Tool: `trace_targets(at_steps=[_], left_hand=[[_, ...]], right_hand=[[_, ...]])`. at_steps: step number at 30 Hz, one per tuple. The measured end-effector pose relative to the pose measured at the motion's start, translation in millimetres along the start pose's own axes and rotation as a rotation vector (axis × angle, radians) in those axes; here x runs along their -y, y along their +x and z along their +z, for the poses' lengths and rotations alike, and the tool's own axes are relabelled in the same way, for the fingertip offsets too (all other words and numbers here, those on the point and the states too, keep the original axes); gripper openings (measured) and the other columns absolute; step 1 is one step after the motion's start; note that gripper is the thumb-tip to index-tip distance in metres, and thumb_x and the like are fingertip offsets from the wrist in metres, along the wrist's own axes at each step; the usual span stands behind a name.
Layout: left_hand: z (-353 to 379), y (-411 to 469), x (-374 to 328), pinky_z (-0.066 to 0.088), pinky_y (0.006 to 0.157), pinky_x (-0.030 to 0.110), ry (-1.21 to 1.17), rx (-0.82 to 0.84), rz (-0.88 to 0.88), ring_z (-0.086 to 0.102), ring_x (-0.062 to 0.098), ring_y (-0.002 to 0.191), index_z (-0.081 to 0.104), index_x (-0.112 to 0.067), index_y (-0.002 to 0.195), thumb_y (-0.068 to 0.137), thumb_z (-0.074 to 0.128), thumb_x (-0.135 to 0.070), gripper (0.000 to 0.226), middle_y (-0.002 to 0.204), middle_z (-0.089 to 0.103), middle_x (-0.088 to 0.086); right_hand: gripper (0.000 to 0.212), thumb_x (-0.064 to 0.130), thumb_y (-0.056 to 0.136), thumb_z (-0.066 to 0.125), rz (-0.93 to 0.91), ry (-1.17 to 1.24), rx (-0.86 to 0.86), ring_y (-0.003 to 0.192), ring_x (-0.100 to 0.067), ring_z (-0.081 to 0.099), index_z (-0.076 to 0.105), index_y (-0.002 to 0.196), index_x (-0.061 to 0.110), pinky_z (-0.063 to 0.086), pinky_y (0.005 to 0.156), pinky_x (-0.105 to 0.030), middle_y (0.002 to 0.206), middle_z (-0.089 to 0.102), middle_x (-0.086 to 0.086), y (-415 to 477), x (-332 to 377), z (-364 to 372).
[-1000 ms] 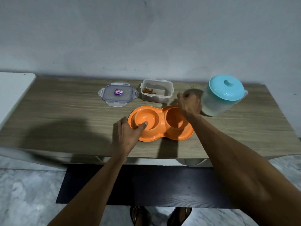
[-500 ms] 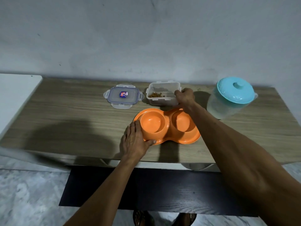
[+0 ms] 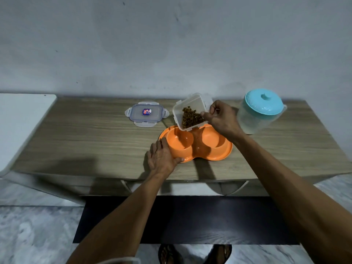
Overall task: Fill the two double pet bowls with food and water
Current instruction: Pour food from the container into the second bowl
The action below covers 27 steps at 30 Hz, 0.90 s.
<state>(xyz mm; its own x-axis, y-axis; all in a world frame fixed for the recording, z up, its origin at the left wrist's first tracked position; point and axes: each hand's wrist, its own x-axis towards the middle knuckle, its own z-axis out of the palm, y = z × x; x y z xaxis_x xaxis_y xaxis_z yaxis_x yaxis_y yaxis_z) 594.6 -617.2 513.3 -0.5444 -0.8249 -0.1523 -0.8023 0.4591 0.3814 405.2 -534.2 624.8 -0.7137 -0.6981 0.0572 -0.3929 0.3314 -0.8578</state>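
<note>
Right hand (image 3: 221, 119) on tilted container (image 3: 191, 108)

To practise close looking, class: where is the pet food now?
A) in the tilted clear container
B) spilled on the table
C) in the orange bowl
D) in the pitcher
A: the kibble sits inside the clear container that the right hand holds tilted over the orange double bowl, both of whose compartments are empty.
</note>
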Motion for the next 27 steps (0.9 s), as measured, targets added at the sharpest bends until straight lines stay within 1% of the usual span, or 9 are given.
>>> trace_targets(at_steps=[2, 4, 7, 10, 14, 17, 19, 22, 27], left_hand=[[-0.4, 0.5, -0.6, 0.030, 0.112, 0.051, 0.003, 0.001, 0.003, 0.031, 0.029, 0.140, 0.018, -0.016, 0.151, 0.066, 0.075, -0.063, 0.112, 0.152, 0.035, 0.009], [-1.6, 0.2, -1.8, 0.030, 0.112, 0.052, -0.001, 0.008, -0.001, 0.030, 0.029, 0.142, 0.017, -0.017, 0.151, 0.066, 0.075, -0.062, 0.112, 0.153, 0.034, 0.008], [-2.8, -0.2, -2.0, 0.029, 0.113, 0.051, 0.004, 0.013, -0.012, 0.028, 0.028, 0.143, 0.016, -0.017, 0.151, 0.065, 0.076, -0.062, 0.114, 0.154, 0.034, 0.008], [-2.2, 0.4, -1.6, 0.028, 0.113, 0.051, 0.008, 0.002, -0.015, 0.028, 0.027, 0.142, 0.017, -0.016, 0.151, 0.067, 0.075, -0.061, 0.112, 0.153, 0.034, 0.008], [-1.0, 0.6, -1.8, 0.030, 0.111, 0.050, 0.007, -0.010, -0.005, 0.030, 0.027, 0.140, 0.019, -0.017, 0.150, 0.068, 0.076, -0.057, 0.108, 0.152, 0.036, 0.007], [-0.4, 0.7, -1.8, 0.031, 0.110, 0.050, 0.015, -0.015, -0.011, 0.032, 0.028, 0.139, 0.020, -0.016, 0.149, 0.068, 0.076, -0.054, 0.105, 0.150, 0.038, 0.007], [-0.9, 0.7, -2.0, 0.031, 0.109, 0.050, 0.019, -0.013, -0.012, 0.033, 0.029, 0.138, 0.022, -0.016, 0.149, 0.069, 0.076, -0.052, 0.103, 0.150, 0.039, 0.008], [-2.0, 0.6, -2.1, 0.031, 0.110, 0.051, 0.017, -0.002, -0.004, 0.032, 0.029, 0.139, 0.021, -0.016, 0.151, 0.071, 0.076, -0.049, 0.102, 0.152, 0.037, 0.008], [-3.3, -1.1, -2.9, 0.026, 0.114, 0.052, 0.024, 0.016, -0.015, 0.025, 0.029, 0.145, 0.017, -0.015, 0.152, 0.075, 0.075, -0.047, 0.102, 0.156, 0.031, 0.009]], right_hand=[[0.028, 0.025, 0.080, 0.077, -0.091, -0.089, -0.017, 0.069, -0.014, 0.049, 0.050, 0.073, 0.019, 0.040, 0.061, -0.032, 0.074, 0.055, 0.003, -10.5, 3.2, 1.9], [0.028, 0.022, 0.080, 0.077, -0.177, -0.151, -0.015, 0.077, -0.016, 0.051, 0.050, 0.075, 0.015, 0.038, 0.061, -0.027, 0.084, 0.059, -0.001, -19.6, 5.2, 4.6], [0.029, 0.018, 0.078, 0.077, -0.296, -0.202, 0.028, 0.086, -0.019, 0.052, 0.048, 0.077, 0.015, 0.037, 0.063, -0.030, 0.094, 0.058, -0.002, -26.6, 1.6, 9.4], [0.030, 0.017, 0.078, 0.076, -0.371, -0.238, 0.059, 0.093, -0.017, 0.053, 0.047, 0.080, 0.016, 0.052, 0.073, -0.040, 0.108, 0.057, -0.002, -32.6, -1.1, 14.8], [0.033, 0.017, 0.078, 0.078, -0.437, -0.305, 0.086, 0.105, -0.021, 0.055, 0.045, 0.082, 0.019, 0.054, 0.080, -0.045, 0.125, 0.055, -0.004, -39.7, -7.1, 18.2], [0.038, 0.018, 0.078, 0.079, -0.486, -0.357, 0.114, 0.115, -0.027, 0.056, 0.042, 0.084, 0.024, 0.052, 0.081, -0.037, 0.133, 0.053, -0.006, -45.0, -8.3, 19.4], [0.039, 0.017, 0.078, 0.080, -0.506, -0.377, 0.135, 0.119, -0.029, 0.055, 0.042, 0.084, 0.023, 0.045, 0.082, -0.028, 0.135, 0.053, -0.009, -48.1, -9.2, 20.0], [0.038, 0.016, 0.079, 0.080, -0.522, -0.408, 0.155, 0.124, -0.030, 0.053, 0.042, 0.084, 0.021, 0.037, 0.090, -0.023, 0.139, 0.052, -0.012, -51.8, -9.8, 20.9], [0.034, 0.015, 0.078, 0.080, -0.584, -0.466, 0.148, 0.123, -0.032, 0.053, 0.047, 0.084, 0.014, 0.031, 0.092, -0.016, 0.136, 0.054, -0.014, -54.1, -9.7, 21.7]])
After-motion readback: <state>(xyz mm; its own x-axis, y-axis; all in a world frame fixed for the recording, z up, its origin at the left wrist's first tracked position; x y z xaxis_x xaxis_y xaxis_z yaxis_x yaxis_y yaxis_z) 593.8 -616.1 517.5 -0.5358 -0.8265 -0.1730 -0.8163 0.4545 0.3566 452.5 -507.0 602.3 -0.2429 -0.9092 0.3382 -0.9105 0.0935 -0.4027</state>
